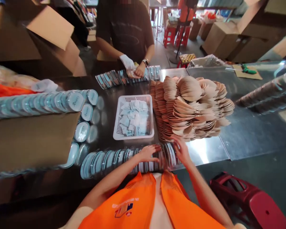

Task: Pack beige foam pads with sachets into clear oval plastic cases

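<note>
- The left hand [149, 153] lies palm down with fingers spread flat on a row of round lidded containers [124, 160], pressing on it rather than closing around anything.
- The right hand [180, 148] is beside it, fingers loosely open; its fingertips touch the row's right end and reach the lower edge of a pile of wooden spoons [190, 108]. It grasps nothing that can be seen.
- The row lies on its side along the near edge of the steel table [248, 133], just in front of the person's orange vest [143, 203].
- Just behind the row sits a white basket [116, 127] of small paper packets; the spoon pile is to the right of the basket, nearly touching it.
- Left of the basket lie more containers, stacked beside a cardboard box [30, 140].
- Beyond the basket, another person's hands [133, 68] rest on a second row of containers.
- Bare steel shows to the right of the spoon pile; a red stool [248, 200] stands below that table edge.
</note>
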`<state>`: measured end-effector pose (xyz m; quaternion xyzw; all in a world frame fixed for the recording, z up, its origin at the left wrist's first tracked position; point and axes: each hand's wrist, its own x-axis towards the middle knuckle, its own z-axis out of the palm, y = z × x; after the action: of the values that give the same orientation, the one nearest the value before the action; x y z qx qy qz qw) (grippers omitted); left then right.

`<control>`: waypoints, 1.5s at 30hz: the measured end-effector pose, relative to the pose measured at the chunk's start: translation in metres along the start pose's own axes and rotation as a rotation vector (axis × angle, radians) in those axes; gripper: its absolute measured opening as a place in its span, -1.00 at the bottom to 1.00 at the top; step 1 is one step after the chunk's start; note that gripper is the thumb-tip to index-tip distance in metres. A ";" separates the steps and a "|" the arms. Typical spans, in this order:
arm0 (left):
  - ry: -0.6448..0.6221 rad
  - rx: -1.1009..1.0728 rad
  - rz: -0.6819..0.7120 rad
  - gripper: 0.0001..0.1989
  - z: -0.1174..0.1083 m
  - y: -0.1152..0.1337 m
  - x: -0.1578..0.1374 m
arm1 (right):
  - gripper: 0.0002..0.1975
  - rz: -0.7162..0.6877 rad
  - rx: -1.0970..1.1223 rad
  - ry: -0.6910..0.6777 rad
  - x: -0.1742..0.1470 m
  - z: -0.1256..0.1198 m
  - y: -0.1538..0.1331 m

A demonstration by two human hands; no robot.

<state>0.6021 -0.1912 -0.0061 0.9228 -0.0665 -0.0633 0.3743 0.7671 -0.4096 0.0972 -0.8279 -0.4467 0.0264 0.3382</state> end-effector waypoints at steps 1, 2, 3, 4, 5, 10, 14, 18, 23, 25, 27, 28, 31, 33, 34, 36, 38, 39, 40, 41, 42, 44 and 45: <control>0.096 -0.001 -0.025 -0.43 -0.012 -0.004 0.010 | -0.55 -0.044 -0.008 0.147 0.032 -0.027 0.012; 0.223 0.006 -0.099 -0.57 -0.027 -0.009 0.021 | -0.54 -0.035 -0.044 0.248 0.064 -0.051 0.024; 0.364 0.019 -0.215 -0.65 -0.044 -0.017 0.033 | -0.51 -0.002 -0.076 0.286 0.096 -0.071 0.035; 0.515 0.037 -0.387 -0.69 -0.062 -0.026 0.045 | -0.51 0.048 -0.079 0.248 0.124 -0.087 0.045; 0.628 0.054 -0.572 -0.70 -0.079 -0.035 0.056 | -0.58 0.088 -0.061 0.195 0.147 -0.097 0.054; 0.711 -0.015 -1.015 -0.62 -0.121 -0.070 0.074 | -0.71 0.153 0.087 0.141 0.178 -0.107 0.070; 0.739 -0.113 -0.977 -0.88 -0.121 -0.076 0.056 | -0.56 0.217 0.508 0.321 0.159 -0.115 0.060; 0.876 -0.266 -0.847 -0.89 -0.122 -0.064 0.035 | -0.57 0.136 0.792 0.636 0.128 -0.126 0.046; 0.867 -0.915 -0.662 -0.70 -0.079 -0.004 0.031 | -0.49 0.083 0.791 0.423 0.050 -0.091 0.023; 0.639 -1.358 -0.558 -0.60 -0.052 0.030 0.035 | -0.42 0.099 0.785 0.258 0.018 -0.064 0.012; 0.383 -1.553 -0.505 -0.52 -0.028 0.060 0.041 | -0.39 0.131 0.831 0.115 -0.009 -0.038 0.003; 0.297 -1.553 -0.505 -0.48 -0.019 0.071 0.044 | -0.38 0.159 0.859 0.037 -0.020 -0.027 -0.001; 0.247 -1.405 -0.575 -0.47 -0.001 0.090 0.050 | -0.31 0.260 0.912 -0.194 -0.045 -0.005 -0.009; 0.290 -1.295 -0.636 -0.57 0.008 0.092 0.050 | -0.30 0.258 0.937 -0.278 -0.054 0.000 -0.012; 0.325 -1.256 -0.661 -0.64 0.011 0.092 0.049 | -0.31 0.235 0.957 -0.302 -0.056 0.000 -0.013; 0.411 -1.165 -0.684 -0.74 0.016 0.091 0.046 | -0.35 0.193 0.988 -0.345 -0.058 -0.002 -0.015; 0.464 -1.042 -0.657 -0.62 0.016 0.091 0.043 | -0.36 0.194 0.988 -0.404 -0.059 -0.004 -0.018; 0.470 -1.001 -0.624 -0.53 0.015 0.092 0.041 | -0.35 0.207 0.982 -0.414 -0.060 -0.004 -0.020; 0.472 -0.976 -0.579 -0.46 0.014 0.093 0.040 | -0.33 0.227 0.974 -0.386 -0.061 -0.003 -0.022; 0.487 -0.960 -0.529 -0.39 0.012 0.094 0.038 | -0.32 0.255 0.962 -0.306 -0.063 -0.001 -0.024; 0.519 -0.942 -0.476 -0.34 0.011 0.096 0.035 | -0.32 0.293 0.941 -0.180 -0.065 0.002 -0.026; 0.585 -0.827 -0.368 -0.30 0.007 0.098 0.029 | -0.36 0.391 0.846 0.117 -0.065 0.011 -0.030; 0.590 -0.742 -0.318 -0.30 0.006 0.099 0.027 | -0.38 0.426 0.757 0.209 -0.064 0.016 -0.032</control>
<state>0.6198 -0.2701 0.0572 0.7048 0.2109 0.1245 0.6658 0.7005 -0.4377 0.0873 -0.7176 -0.1886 0.1734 0.6477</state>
